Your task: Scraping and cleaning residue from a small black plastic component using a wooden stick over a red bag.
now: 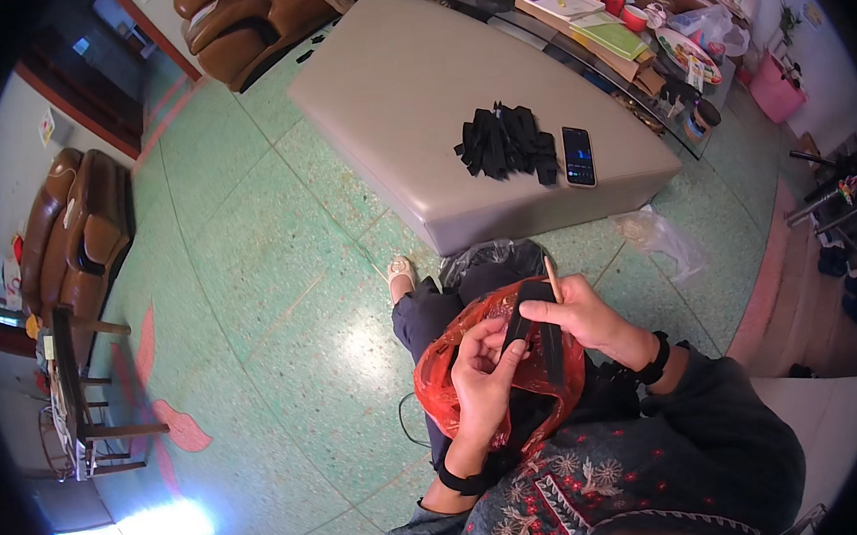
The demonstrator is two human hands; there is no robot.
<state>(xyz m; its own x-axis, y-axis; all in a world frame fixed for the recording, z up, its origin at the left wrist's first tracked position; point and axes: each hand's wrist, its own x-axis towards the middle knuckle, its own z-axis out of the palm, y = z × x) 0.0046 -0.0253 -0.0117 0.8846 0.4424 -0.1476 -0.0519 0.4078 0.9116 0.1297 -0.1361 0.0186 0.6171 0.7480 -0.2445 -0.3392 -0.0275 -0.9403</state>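
Note:
My left hand (pixel 484 375) pinches the lower end of a folded black fabric strip (pixel 523 313) over my lap. The upper part of that strip is between the thumb and fingers of my right hand (pixel 588 312). A thin, pale, pointed stick (pixel 553 277), perhaps wooden, sticks up from the same right hand. Below both hands, a red plastic bag (pixel 436 371) lies open across my lap with dark material inside; its contents are mostly hidden. Ahead, a pile of black strips (pixel 505 143) rests on a beige padded ottoman (pixel 401 83).
Right of the pile lies a smartphone (pixel 579 156) with its screen lit. Behind the ottoman, a dark glass table (pixel 515 19) carries books (pixel 598 28), cups and bags. A clear plastic bag (pixel 661 240) is on the green floor (pixel 294 366). Brown leather armchairs (pixel 82 217) stand at left.

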